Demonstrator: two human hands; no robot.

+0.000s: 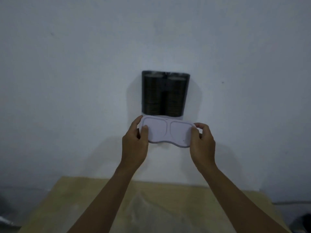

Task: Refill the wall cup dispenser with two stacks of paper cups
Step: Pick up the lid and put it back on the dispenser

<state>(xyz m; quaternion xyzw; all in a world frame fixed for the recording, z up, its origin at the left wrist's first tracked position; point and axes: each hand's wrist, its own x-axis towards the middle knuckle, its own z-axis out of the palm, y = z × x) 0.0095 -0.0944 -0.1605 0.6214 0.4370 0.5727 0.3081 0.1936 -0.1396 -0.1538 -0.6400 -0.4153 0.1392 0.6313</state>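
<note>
A dark see-through cup dispenser [165,93] hangs on the white wall, with two stacks of paper cups [174,96] side by side inside it. Just below it I hold a white oval lid [168,131] with two rounded outlines on its face. My left hand [134,140] grips the lid's left end, thumb on its face. My right hand [202,140] grips the lid's right end the same way. The lid's upper edge sits close under the dispenser's bottom; whether they touch I cannot tell.
A light wooden table [84,204] stands against the wall [67,81] below my arms. A crumpled clear plastic wrapper [156,204] lies on the table between my forearms. Dark objects [6,216] sit at the lower left and lower right edges.
</note>
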